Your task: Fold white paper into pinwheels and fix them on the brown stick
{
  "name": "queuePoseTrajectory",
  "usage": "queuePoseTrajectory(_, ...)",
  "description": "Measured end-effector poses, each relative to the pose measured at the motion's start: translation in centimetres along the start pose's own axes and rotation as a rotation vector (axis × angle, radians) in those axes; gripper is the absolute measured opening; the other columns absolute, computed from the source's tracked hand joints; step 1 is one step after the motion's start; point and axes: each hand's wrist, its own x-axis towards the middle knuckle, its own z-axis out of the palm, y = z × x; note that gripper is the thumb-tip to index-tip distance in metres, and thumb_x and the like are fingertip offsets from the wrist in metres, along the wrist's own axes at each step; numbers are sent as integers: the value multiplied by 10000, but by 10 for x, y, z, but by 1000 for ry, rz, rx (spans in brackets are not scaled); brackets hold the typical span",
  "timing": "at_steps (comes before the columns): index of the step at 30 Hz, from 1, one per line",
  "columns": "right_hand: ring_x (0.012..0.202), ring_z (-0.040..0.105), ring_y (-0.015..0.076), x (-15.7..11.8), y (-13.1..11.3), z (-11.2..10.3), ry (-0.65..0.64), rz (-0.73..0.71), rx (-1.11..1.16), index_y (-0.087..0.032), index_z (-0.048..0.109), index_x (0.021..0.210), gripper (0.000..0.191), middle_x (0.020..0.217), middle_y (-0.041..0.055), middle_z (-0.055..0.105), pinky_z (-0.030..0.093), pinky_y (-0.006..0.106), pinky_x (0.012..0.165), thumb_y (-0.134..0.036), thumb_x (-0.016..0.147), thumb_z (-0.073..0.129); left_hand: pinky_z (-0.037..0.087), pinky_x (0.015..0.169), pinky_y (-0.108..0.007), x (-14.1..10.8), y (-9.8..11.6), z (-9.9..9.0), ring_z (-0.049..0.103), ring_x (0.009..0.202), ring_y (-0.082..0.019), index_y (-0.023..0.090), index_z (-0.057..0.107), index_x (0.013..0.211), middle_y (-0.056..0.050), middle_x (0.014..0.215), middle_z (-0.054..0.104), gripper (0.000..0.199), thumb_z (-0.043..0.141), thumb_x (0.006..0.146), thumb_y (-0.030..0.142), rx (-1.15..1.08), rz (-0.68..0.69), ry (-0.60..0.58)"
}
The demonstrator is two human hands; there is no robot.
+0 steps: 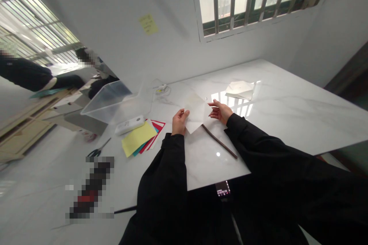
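Note:
My left hand (pixel 179 121) is closed on the left edge of a piece of folded white paper (pixel 196 113), thumb in front. The paper is tilted above the table, and its right side shows a crease with a pointed flap. My right hand (pixel 220 112) is at the tip of that flap, fingers apart; whether they touch the paper I cannot tell. Below the paper, a thin dark brown stick (pixel 220 141) lies slantwise on the table, its upper end reaching the paper's lower edge in view. Farther back is another folded white paper (pixel 239 90).
Left of my hands are coloured sheets (pixel 138 138), a white power strip (pixel 130 124), a clear plastic bin (pixel 107 101) and scissors (pixel 99 150). The glossy white table (pixel 299 111) meets a wall bearing a yellow note (pixel 148 24). A phone (pixel 223 189) shows below the table's front edge. People are at far left.

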Motion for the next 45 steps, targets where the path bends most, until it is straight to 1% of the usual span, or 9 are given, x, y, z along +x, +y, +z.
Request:
queuePoseTrajectory(4,675,719,173,-6,-1,4,-91,102,25,-178,669,843,348,770,78,727,606,263,616,-505,917,759,547,735,-287,3,1,-2,691,739,-156,188,607,960,-11,842,740,614,972,538,443,-70,-20,41)
queuePoseTrajectory(6,667,694,155,-7,1,5,-132,80,-23,-168,690,820,334,779,79,726,602,254,628,-475,896,796,547,740,-289,3,1,-1,695,741,-160,197,597,952,-8,841,746,634,981,508,436,-52,-6,31)
queuePoseTrajectory(10,658,639,118,-4,7,4,-192,-2,-104,-161,756,886,343,816,56,725,574,236,631,-472,805,877,529,698,-287,2,1,-1,696,716,-170,199,609,954,-23,848,759,628,975,511,451,20,-25,-41)
queuePoseTrajectory(13,637,604,101,-1,12,1,-218,-70,-156,-166,760,871,402,749,10,686,548,225,617,-501,718,923,524,692,-289,0,1,-1,702,726,-179,194,612,947,-31,859,765,605,974,529,439,45,-46,-91)
queuePoseTrajectory(15,635,602,102,1,15,0,-223,-111,-193,-166,753,842,435,723,-2,678,537,225,607,-532,688,929,522,688,-285,-2,2,0,702,733,-179,195,610,934,-32,880,770,584,977,536,415,49,-54,-120)
queuePoseTrajectory(17,673,640,125,3,18,0,-220,-133,-222,-166,760,865,452,767,17,719,546,242,620,-542,679,929,525,687,-287,-5,3,2,707,748,-184,196,608,930,-36,918,776,571,977,546,404,50,-61,-154)
queuePoseTrajectory(22,734,703,193,3,20,0,-216,-157,-229,-159,787,921,437,850,59,785,580,313,680,-481,671,945,540,690,-304,-11,4,8,721,771,-204,197,617,953,-46,963,779,573,981,560,402,69,-66,-204)
queuePoseTrajectory(36,595,615,149,0,16,0,-194,-198,-332,-146,771,800,446,721,51,744,488,272,533,-526,635,936,589,739,-336,-11,1,8,750,885,-260,183,680,1001,-97,1006,792,606,987,544,436,127,-52,-249)
queuePoseTrajectory(45,621,626,156,-7,9,5,-165,-206,-369,-138,764,790,409,718,52,735,503,276,566,-491,655,918,600,789,-366,-10,-1,7,755,880,-266,171,690,1069,-114,1029,792,630,981,570,422,136,-52,-266)
